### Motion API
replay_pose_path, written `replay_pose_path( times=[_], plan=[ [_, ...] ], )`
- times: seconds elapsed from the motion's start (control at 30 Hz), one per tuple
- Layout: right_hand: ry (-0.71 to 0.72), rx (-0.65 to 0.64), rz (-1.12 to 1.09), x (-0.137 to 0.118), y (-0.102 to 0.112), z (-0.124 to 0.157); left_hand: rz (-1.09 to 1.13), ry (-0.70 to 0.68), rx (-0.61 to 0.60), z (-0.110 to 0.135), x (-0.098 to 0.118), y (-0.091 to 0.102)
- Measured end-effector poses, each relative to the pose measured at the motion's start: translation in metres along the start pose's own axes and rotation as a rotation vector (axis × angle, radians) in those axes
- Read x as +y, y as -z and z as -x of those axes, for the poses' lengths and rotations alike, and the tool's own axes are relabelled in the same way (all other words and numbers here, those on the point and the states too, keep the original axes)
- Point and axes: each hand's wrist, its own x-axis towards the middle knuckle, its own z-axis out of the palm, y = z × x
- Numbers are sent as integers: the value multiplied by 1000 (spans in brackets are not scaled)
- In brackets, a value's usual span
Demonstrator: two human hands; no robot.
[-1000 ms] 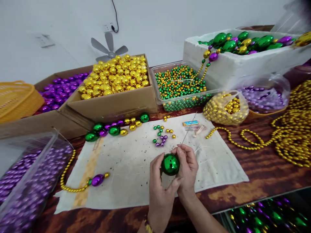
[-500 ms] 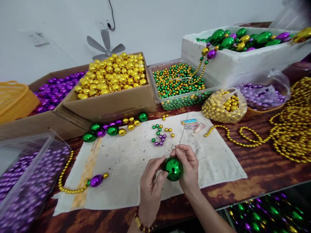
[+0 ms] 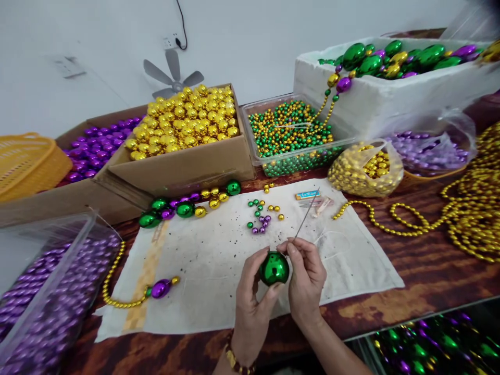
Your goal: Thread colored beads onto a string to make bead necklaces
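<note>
My left hand (image 3: 252, 297) grips a large shiny green bead (image 3: 274, 268) between thumb and fingers, above a white cloth (image 3: 207, 260). Beside it, my right hand (image 3: 307, 276) pinches a long thin needle (image 3: 308, 213) that slants up and to the right. Pale thread (image 3: 332, 242) loops on the cloth to the right. At the cloth's left side lies a gold bead string (image 3: 113, 291) ending in a purple oval bead (image 3: 160, 288) and a small gold one. Small loose purple beads (image 3: 261, 226), with green and gold ones, lie just beyond my hands.
Cardboard boxes hold gold beads (image 3: 187, 122) and purple beads (image 3: 101, 146). Behind the cloth are a clear tub (image 3: 300, 164) of mixed beads and a white foam box (image 3: 383, 101). A clear bin (image 3: 58, 281) stands left; a gold bead pile (image 3: 474, 208) lies right.
The needle, upright before, now leans right, held away from the green bead's top. My right hand has shifted slightly right, and the left still holds the bead. The whole view has moved a little.
</note>
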Motion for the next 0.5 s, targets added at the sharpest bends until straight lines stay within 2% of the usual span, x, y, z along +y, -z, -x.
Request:
replay_pose_path(
  times=[0.07,0.2,0.3,0.37,0.43,0.5],
  plan=[
    [-29,-19,21,-1,6,-2,10,-43,-10,-3,0,6],
    [-162,-100,105,-3,27,3,43,-90,51,-12,3,20],
    [-256,-202,178,-4,42,18,79,-58,116,-23,8,35],
    [-268,-306,225,-4,46,30,120,-12,183,-32,13,46],
    [-261,-397,267,-5,47,42,217,32,243,-42,19,56],
    [-259,-444,304,-4,45,51,359,54,253,-52,25,64]
  ],
)
